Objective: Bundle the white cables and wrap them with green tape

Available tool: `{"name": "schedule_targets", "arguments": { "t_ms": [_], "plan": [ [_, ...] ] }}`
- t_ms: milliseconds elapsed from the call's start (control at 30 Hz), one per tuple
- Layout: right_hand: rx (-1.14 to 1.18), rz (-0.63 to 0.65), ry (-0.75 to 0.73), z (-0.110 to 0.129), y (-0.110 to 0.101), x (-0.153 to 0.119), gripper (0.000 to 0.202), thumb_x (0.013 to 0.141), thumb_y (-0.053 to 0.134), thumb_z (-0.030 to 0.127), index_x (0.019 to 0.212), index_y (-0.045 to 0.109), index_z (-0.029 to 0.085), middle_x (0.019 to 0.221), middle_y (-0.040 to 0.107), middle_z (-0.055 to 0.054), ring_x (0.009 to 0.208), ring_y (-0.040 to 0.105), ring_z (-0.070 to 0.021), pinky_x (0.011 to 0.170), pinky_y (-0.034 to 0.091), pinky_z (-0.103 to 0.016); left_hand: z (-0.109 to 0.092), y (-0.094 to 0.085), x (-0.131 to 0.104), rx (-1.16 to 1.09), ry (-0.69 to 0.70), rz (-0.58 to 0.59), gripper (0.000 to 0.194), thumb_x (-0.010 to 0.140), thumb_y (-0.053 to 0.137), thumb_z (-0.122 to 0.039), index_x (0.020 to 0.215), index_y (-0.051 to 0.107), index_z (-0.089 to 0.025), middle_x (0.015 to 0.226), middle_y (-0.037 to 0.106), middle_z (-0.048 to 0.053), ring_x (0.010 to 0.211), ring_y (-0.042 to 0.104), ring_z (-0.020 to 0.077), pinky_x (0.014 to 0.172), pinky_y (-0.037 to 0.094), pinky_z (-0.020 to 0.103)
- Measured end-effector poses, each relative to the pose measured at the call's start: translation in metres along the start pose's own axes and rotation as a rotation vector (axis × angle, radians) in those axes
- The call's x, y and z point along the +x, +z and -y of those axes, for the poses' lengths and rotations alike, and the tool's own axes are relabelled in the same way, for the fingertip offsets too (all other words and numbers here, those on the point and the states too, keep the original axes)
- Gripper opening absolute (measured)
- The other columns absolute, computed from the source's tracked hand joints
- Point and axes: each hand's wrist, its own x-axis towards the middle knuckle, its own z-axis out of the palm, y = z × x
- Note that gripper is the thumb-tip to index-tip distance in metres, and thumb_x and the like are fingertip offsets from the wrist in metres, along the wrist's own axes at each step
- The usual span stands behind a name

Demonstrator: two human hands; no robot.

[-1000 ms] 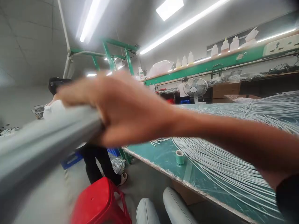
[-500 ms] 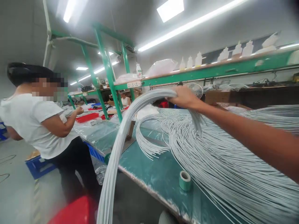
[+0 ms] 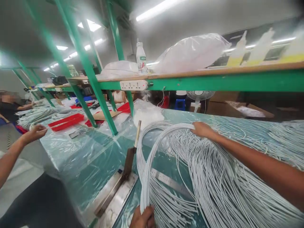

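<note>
A thick bundle of grey-white cables (image 3: pixel 155 148) arches over the table. My right hand (image 3: pixel 203 130) is closed round its upper end, above a large spread of loose cables (image 3: pixel 218 180). At the bottom of the view my left hand (image 3: pixel 142 218) is wrapped round the bundle's lower part. Just behind and right of the held bundle lies a second curved bundle (image 3: pixel 171 201), across a metal ruler (image 3: pixel 169 182). A cutter with a metal base and raised lever (image 3: pixel 129 161) stands left of my left hand.
A co-worker's arm (image 3: pixel 14 152) reaches in at the left. Red trays (image 3: pixel 66 122) lie on the far left of the table (image 3: pixel 92 177). Green posts (image 3: pixel 95 85) hold a shelf (image 3: pixel 237 79) with a power strip (image 3: pixel 133 85), a bottle (image 3: pixel 141 58) and plastic bags (image 3: pixel 192 53).
The view has come closer to the shelf and cutter. My left hand has come into view on the bundle, which is now lower, near the table. The tape roll has left the view.
</note>
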Motion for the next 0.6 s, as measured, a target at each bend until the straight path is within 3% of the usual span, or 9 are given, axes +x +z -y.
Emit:
{"name": "schedule_targets", "arguments": {
  "t_ms": [100, 133, 200, 267, 333, 400, 467, 533, 600],
  "plan": [
    [0.017, -0.001, 0.03, 0.029, -0.017, 0.06, 0.04, 0.091, 0.046, 0.035, 0.12, 0.055, 0.009, 0.113, 0.055, -0.017, 0.104, 0.056, -0.0315, 0.08, 0.044, -0.039, -0.037, 0.027, 0.055, -0.091, -0.023, -0.099, 0.048, 0.08, 0.062, -0.05, 0.078, 0.027, -0.018, 0.056, 0.025, -0.006, 0.041, 0.025, 0.0068, 0.041, 0.022, 0.023],
    [0.028, -0.011, 0.019, 0.042, -0.021, 0.079, 0.042, 0.092, 0.047, 0.032, 0.125, 0.052, 0.008, 0.118, 0.052, -0.018, 0.109, 0.053, -0.0312, 0.085, 0.044, -0.041, -0.048, 0.034, 0.073, -0.104, -0.005, -0.172, 0.038, 0.086, 0.057, -0.044, 0.085, 0.031, -0.018, 0.062, 0.032, -0.005, 0.044, 0.03, 0.0077, 0.043, 0.028, 0.023],
    [0.058, -0.045, -0.04, 0.071, -0.02, 0.11, 0.049, 0.091, 0.049, 0.023, 0.136, 0.044, 0.006, 0.132, 0.042, -0.02, 0.122, 0.043, -0.0306, 0.098, 0.039, -0.043, -0.066, 0.04, 0.099, 0.105, 0.067, -0.324, 0.028, 0.09, 0.055, -0.035, 0.099, 0.037, -0.015, 0.086, 0.049, 0.003, 0.073, 0.053, 0.0129, 0.071, 0.046, 0.027],
    [0.107, -0.104, -0.138, 0.1, -0.01, 0.124, 0.051, 0.092, 0.041, 0.015, 0.143, 0.039, 0.006, 0.141, 0.032, -0.019, 0.131, 0.033, -0.0293, 0.107, 0.03, -0.044, -0.079, 0.034, 0.104, 0.266, 0.073, -0.402, 0.036, 0.085, 0.062, -0.026, 0.11, 0.04, -0.011, 0.121, 0.046, 0.015, 0.118, 0.046, 0.0204, 0.105, 0.035, 0.029],
    [0.194, -0.068, -0.26, 0.126, 0.011, 0.122, 0.045, 0.091, 0.042, 0.015, 0.135, 0.048, 0.006, 0.139, 0.036, -0.016, 0.128, 0.035, -0.0253, 0.108, 0.03, -0.04, -0.097, 0.016, 0.09, 0.284, -0.025, -0.313, 0.041, 0.086, 0.06, -0.036, 0.118, 0.046, -0.014, 0.125, 0.046, 0.016, 0.119, 0.046, 0.0238, 0.1, 0.04, 0.037],
    [0.318, 0.031, -0.336, 0.151, 0.037, 0.112, 0.037, 0.092, 0.045, 0.019, 0.124, 0.056, 0.007, 0.127, 0.048, -0.012, 0.121, 0.042, -0.0192, 0.107, 0.033, -0.034, -0.133, -0.014, 0.066, 0.277, -0.102, -0.23, 0.043, 0.088, 0.056, -0.051, 0.117, 0.053, -0.02, 0.11, 0.054, 0.014, 0.103, 0.054, 0.0232, 0.081, 0.049, 0.037],
    [0.457, 0.178, -0.314, 0.176, 0.067, 0.103, 0.031, 0.094, 0.044, 0.025, 0.111, 0.062, 0.008, 0.107, 0.058, -0.009, 0.102, 0.053, -0.014, 0.097, 0.04, -0.031, -0.195, -0.059, 0.044, 0.267, -0.129, -0.19, 0.05, 0.086, 0.052, -0.062, 0.116, 0.056, -0.022, 0.097, 0.055, 0.013, 0.09, 0.055, 0.0213, 0.067, 0.049, 0.034],
    [0.566, 0.296, -0.209, 0.202, 0.095, 0.103, 0.041, 0.094, 0.047, 0.04, 0.11, 0.062, 0.005, 0.104, 0.059, -0.013, 0.096, 0.056, -0.0155, 0.091, 0.044, -0.032, -0.282, -0.12, 0.03, 0.257, -0.132, -0.173, 0.057, 0.079, 0.053, -0.071, 0.106, 0.059, -0.022, 0.083, 0.052, 0.01, 0.076, 0.053, 0.0186, 0.055, 0.045, 0.029],
    [0.66, 0.361, -0.075, 0.23, 0.121, 0.113, 0.06, 0.092, 0.047, 0.056, 0.113, 0.059, 0.002, 0.11, 0.057, -0.018, 0.099, 0.056, -0.0178, 0.088, 0.046, -0.033, -0.378, -0.194, 0.024, 0.254, -0.108, -0.187, 0.064, 0.063, 0.056, -0.083, 0.088, 0.061, -0.023, 0.068, 0.041, 0.007, 0.062, 0.045, 0.0158, 0.043, 0.033, 0.024]
  ]
}}
